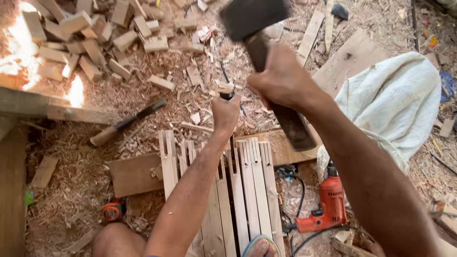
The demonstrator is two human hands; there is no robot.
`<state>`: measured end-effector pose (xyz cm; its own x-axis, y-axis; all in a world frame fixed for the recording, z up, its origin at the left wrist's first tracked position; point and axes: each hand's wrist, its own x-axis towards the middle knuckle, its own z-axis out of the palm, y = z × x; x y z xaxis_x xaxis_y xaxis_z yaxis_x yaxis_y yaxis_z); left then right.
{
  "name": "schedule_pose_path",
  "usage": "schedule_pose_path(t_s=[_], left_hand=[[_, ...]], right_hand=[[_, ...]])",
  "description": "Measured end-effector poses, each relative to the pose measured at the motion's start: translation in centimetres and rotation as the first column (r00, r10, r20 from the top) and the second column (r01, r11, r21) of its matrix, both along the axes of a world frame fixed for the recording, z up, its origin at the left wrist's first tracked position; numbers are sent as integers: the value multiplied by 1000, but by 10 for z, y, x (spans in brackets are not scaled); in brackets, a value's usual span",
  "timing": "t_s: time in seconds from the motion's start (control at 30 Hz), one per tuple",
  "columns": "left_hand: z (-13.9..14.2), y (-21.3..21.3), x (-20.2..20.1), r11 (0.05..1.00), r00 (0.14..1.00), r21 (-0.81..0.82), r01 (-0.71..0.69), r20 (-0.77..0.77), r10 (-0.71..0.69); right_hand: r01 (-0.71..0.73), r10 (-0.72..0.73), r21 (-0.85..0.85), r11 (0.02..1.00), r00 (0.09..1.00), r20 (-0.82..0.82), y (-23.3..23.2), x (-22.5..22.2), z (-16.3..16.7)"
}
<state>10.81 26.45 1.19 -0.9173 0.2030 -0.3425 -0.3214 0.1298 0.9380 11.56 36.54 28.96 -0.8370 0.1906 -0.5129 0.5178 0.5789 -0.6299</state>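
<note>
- Two hands are at work: my left hand is clamped round a chisel, and my right hand is clenched on the handle of a dark mallet, which is raised and blurred above the chisel's top.
- The chisel stands roughly upright, with its frayed wooden top showing above my fist; its blade is hidden behind my hand, so I cannot tell exactly where the edge sits.
- Below it lie the slats, a row of pale strips side by side with notched ends, resting over a board on the shaving-strewn floor.
- To do this well, I judge the chisel should be kept steady and plumb, with the mallet face landing square on its top, not glancing toward my left knuckles.
- I would favour short, measured blows over heavy ones; the slats look thin and could split along the grain.
- My foot rests at the slats' near end, which should help to pin them.
- A second chisel lies to the left, and a red drill to the right, both well clear.
</note>
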Motion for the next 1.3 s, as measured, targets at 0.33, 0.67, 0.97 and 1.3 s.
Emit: schedule_pose_path(t_s=[0.33, 0.67, 0.97, 1.3], left_hand=[[-2, 2, -28, 977, 992, -202, -68, 92, 88], [32, -11, 39, 973, 985, 218, -78, -137, 109], [-28, 13, -27, 958, 947, -236, -160, 239, 217], [15, -9, 40, 990, 980, 132, -52, -184, 76]], right_hand=[[-68, 55, 77, 995, 986, 159, -6, 45, 7], [-276, 259, 34, 960, 932, 254, -20, 23, -19], [27, -31, 42, 999, 995, 93, 15, 92, -32], [-85, 88, 91, 992, 996, -23, -29, 41, 19]])
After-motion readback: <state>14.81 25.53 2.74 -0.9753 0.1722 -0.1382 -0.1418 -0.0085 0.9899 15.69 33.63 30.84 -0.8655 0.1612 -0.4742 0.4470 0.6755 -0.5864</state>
